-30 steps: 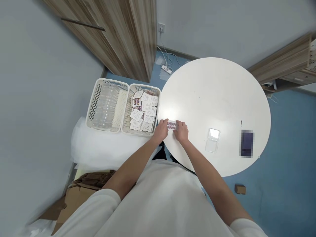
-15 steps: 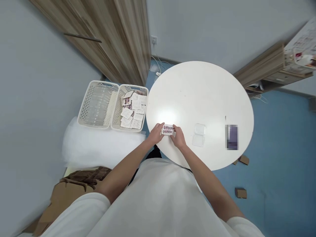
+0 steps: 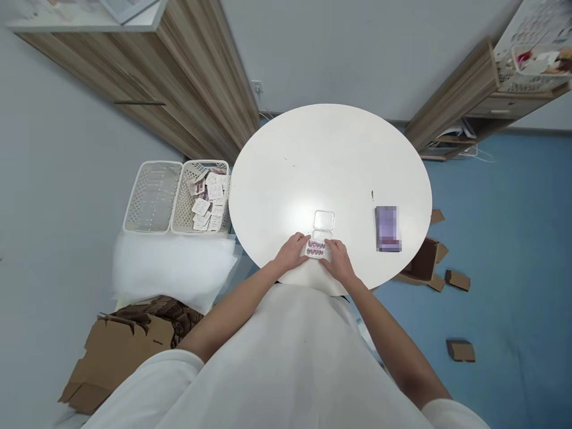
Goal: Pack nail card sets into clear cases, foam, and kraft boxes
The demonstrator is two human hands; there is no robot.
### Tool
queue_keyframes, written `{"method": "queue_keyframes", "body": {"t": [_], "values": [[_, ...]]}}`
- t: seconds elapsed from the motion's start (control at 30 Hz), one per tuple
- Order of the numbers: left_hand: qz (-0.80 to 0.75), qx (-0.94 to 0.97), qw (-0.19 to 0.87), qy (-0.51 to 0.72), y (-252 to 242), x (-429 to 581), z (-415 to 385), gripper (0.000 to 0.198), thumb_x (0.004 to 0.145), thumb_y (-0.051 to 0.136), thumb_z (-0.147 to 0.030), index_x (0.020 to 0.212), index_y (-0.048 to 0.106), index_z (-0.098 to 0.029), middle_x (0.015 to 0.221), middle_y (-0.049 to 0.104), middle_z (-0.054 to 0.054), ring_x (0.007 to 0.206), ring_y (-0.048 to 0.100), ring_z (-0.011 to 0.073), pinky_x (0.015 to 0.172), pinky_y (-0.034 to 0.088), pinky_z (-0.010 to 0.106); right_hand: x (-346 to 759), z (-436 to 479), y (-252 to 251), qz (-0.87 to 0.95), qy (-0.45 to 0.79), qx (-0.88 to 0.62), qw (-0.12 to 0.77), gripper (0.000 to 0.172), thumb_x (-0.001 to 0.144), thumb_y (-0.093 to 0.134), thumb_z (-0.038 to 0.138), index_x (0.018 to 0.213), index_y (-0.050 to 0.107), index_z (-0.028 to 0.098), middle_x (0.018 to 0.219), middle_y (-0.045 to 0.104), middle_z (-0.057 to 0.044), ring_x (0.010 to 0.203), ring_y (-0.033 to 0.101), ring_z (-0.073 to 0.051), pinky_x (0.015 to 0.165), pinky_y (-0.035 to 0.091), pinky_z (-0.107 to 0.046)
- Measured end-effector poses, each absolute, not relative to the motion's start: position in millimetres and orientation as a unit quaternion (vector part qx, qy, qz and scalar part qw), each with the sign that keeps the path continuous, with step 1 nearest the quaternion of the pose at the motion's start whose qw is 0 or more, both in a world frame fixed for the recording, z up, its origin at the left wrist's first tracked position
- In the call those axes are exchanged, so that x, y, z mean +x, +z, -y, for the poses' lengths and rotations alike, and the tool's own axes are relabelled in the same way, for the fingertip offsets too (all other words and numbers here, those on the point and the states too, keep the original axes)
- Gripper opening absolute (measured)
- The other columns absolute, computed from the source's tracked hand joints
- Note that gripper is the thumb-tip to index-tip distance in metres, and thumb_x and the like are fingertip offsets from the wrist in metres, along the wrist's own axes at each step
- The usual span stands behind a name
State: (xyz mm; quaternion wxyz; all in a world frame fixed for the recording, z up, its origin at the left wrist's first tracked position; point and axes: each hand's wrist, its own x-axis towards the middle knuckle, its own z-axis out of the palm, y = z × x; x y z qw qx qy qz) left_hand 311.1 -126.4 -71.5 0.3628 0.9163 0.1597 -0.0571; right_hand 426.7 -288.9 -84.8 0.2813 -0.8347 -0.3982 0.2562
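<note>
Both hands [image 3: 292, 251] [image 3: 338, 260], fingers [image 3: 304, 239] pinching purple-patterned card [image 3: 316, 248]; white oval table [image 3: 339, 155], blue floor [image 3: 513, 238], wood-grain cabinet [image 3: 201, 77]

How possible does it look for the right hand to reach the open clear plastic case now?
Probably yes: the right hand is right beside the clear plastic case. However, it and the left hand hold the card of purple nail-shaped pieces, which partly covers the case's near half.
</note>
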Motion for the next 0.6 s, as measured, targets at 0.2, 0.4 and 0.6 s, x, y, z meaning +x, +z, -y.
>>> {"method": "queue_keyframes", "body": {"t": [0.2, 0.4, 0.6], "values": [[-0.188, 0.927, 0.311, -0.091, -77.7, 335.2, 134.6, 0.063, 0.066, 0.066, -0.024, 0.123, 0.039, -0.024, 0.11, 0.044, 0.008, 0.1, 0.046, 0.0237, 0.08, 0.044, 0.036, 452.6, 293.2, -98.9, 0.422, 0.255, -0.828, 0.268, 0.059, 0.069, 0.059, 0.028, 0.124, 0.038, 0.021, 0.121, 0.042, -0.01, 0.111, 0.04, -0.027, 0.089, 0.04, -0.042], [-0.212, 0.92, 0.307, -0.118, -84.1, 346.4, 137.5, 0.063, 0.067, 0.064, -0.02, 0.124, 0.037, -0.024, 0.113, 0.044, 0.008, 0.101, 0.047, 0.0231, 0.079, 0.045, 0.034, 463.1, 289.6, -107.3, 0.443, 0.257, -0.82, 0.254, 0.058, 0.071, 0.057, 0.028, 0.125, 0.037, 0.019, 0.119, 0.046, -0.011, 0.108, 0.042, -0.028, 0.084, 0.042, -0.042], [-0.227, 0.914, 0.315, -0.12, -93.5, 348.3, 138.8, 0.065, 0.067, 0.063, -0.016, 0.125, 0.035, -0.024, 0.111, 0.045, 0.007, 0.103, 0.047, 0.0225, 0.083, 0.043, 0.035, 465.0, 286.3, -109.6, 0.455, 0.248, -0.822, 0.237, 0.056, 0.072, 0.058, 0.025, 0.124, 0.038, 0.018, 0.116, 0.048, -0.011, 0.103, 0.044, -0.028, 0.083, 0.042, -0.04]]}}
